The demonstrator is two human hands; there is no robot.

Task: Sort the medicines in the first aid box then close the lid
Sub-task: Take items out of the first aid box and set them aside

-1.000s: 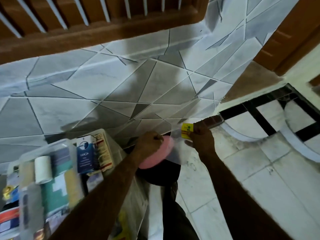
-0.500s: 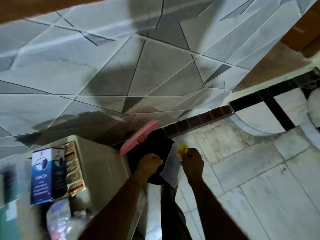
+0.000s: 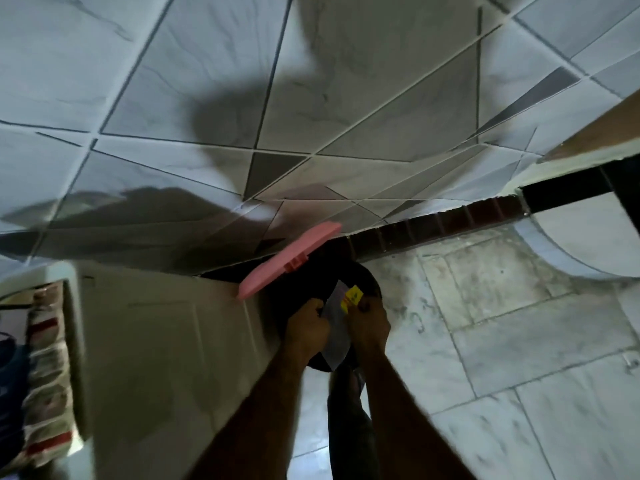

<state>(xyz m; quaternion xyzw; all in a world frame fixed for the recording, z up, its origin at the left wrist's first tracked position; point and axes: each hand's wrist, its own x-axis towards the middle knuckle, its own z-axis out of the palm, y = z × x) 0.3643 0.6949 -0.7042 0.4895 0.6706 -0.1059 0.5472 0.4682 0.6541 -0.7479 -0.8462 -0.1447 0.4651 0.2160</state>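
Grey tiled wall (image 3: 346,98) fills the upper view; below it at left sits the first aid box (image 3: 156,341), its translucent side toward the viewer, medicine packets (image 3: 46,358) visible at its left edge. Right of the box, a dark bin (image 3: 360,275) with raised pink lid (image 3: 291,259) stands on the floor. Over the bin, left hand (image 3: 306,329) and right hand (image 3: 369,327) are both closed on a clear wrapper (image 3: 337,337) bearing a yellow label (image 3: 351,297).

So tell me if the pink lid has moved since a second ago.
Yes. The pink lid now stands swung up and open above the black bin; earlier the left hand covered it.
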